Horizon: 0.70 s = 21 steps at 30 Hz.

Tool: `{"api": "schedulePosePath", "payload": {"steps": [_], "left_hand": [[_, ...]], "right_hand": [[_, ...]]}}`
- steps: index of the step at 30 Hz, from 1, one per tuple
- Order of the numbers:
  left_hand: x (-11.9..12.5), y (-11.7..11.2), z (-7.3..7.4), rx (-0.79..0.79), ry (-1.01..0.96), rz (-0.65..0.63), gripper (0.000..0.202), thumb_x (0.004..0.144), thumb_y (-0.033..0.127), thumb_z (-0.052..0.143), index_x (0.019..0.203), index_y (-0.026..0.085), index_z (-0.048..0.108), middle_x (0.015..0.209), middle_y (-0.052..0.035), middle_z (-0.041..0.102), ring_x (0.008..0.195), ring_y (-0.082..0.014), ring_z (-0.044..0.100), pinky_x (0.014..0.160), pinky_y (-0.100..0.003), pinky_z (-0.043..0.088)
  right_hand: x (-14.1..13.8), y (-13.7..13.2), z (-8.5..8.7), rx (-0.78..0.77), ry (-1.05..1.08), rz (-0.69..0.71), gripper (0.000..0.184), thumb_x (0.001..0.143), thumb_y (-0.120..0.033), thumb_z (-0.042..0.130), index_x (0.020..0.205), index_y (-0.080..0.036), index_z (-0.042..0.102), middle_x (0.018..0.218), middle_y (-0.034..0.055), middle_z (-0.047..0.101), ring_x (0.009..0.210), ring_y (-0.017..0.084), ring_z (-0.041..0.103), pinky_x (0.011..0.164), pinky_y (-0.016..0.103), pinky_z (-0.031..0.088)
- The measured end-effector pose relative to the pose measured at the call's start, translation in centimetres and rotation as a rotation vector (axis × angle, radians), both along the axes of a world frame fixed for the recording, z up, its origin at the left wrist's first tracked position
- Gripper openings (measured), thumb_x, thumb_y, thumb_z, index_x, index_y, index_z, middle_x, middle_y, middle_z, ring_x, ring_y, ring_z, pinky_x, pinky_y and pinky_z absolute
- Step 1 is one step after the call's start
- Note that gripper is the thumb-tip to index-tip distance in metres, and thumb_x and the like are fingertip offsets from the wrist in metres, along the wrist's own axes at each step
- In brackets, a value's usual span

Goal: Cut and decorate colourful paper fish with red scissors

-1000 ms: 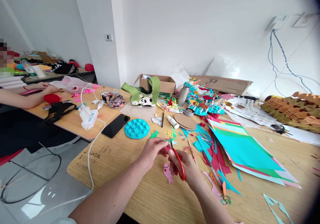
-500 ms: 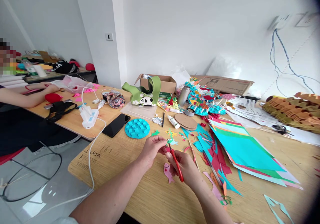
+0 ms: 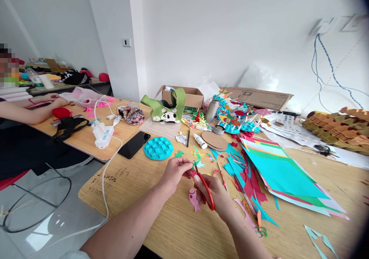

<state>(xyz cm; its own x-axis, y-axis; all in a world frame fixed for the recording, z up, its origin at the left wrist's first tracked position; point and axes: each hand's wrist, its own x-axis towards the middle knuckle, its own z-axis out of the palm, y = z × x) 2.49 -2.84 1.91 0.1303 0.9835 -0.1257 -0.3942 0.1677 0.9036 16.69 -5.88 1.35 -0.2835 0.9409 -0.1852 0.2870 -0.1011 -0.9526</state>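
My right hand [image 3: 216,192] grips red-handled scissors [image 3: 208,192], with the blades pointing up and left. At their tips, my left hand [image 3: 176,173] pinches a small piece of green paper [image 3: 197,161], partly hidden by fingers and blades. Below the hands a pink paper fish [image 3: 193,200] lies on the wooden table [image 3: 161,228]. Just beyond them are small fish cutouts, a pale blue one [image 3: 201,165] and a green one [image 3: 179,153]. Farther left sits a round blue woven-paper disc [image 3: 158,148].
A black phone [image 3: 134,144] and a white power strip [image 3: 103,136] with its cord lie left. Colored paper sheets [image 3: 291,174] and scraps [image 3: 255,182] spread right. Behind stand a green panda bag [image 3: 165,111] and a steel bottle [image 3: 212,111]. Another person's arm [image 3: 31,112] rests far left.
The scissors and my right hand have shifted slightly right, and the handles have tilted a little. My left hand stays almost in place, still pinching the paper.
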Motion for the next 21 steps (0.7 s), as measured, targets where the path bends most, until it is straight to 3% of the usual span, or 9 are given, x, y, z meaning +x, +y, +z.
{"api": "schedulePosePath", "payload": {"steps": [21], "left_hand": [[-0.03, 0.07, 0.18, -0.022, -0.013, 0.007, 0.022, 0.057, 0.029, 0.072, 0.068, 0.012, 0.062, 0.057, -0.0033, 0.065, 0.049, -0.0111, 0.055, 0.052, -0.024, 0.044]], "right_hand": [[0.38, 0.17, -0.41, 0.017, -0.015, 0.009, 0.048, 0.077, -0.064, 0.053, 0.066, -0.017, 0.050, 0.040, -0.0027, 0.054, 0.033, 0.010, 0.048, 0.034, 0.019, 0.031]]}}
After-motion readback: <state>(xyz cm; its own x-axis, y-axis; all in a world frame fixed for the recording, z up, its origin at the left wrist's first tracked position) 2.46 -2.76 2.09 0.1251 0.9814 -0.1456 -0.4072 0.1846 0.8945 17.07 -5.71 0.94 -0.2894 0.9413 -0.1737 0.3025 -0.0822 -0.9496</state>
